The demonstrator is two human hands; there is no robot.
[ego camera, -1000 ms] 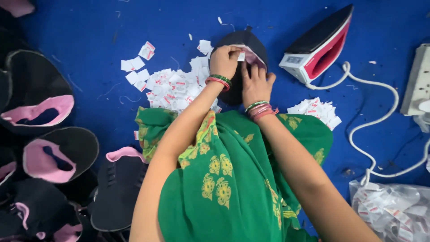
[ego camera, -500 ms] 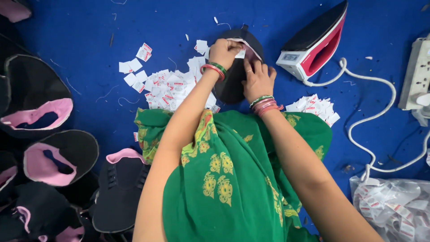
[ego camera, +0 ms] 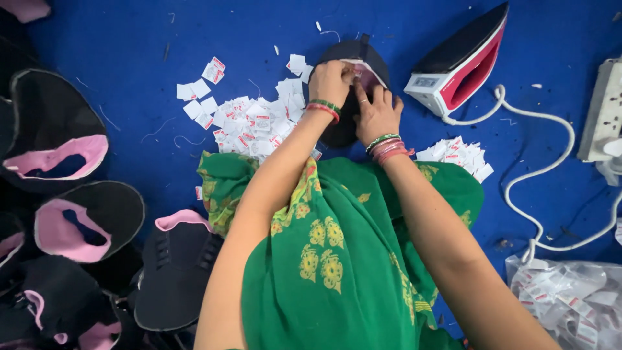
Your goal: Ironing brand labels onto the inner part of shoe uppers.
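Item: black shoe upper (ego camera: 343,126) with pink lining, flat on blue cloth (ego camera: 129,39) beside the iron (ego camera: 463,61). Left hand (ego camera: 332,81) fingers curled together, pinching its pink edge; right hand (ego camera: 376,113) fingers pressed flat on it. Loose white labels (ego camera: 249,123) (1 heap) lie left.

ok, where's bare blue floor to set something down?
Free: top left, between the black-and-pink shoe uppers and the loose labels; also between iron and power strip, inside the cord loop. Crowded: around both hands and the left edge.
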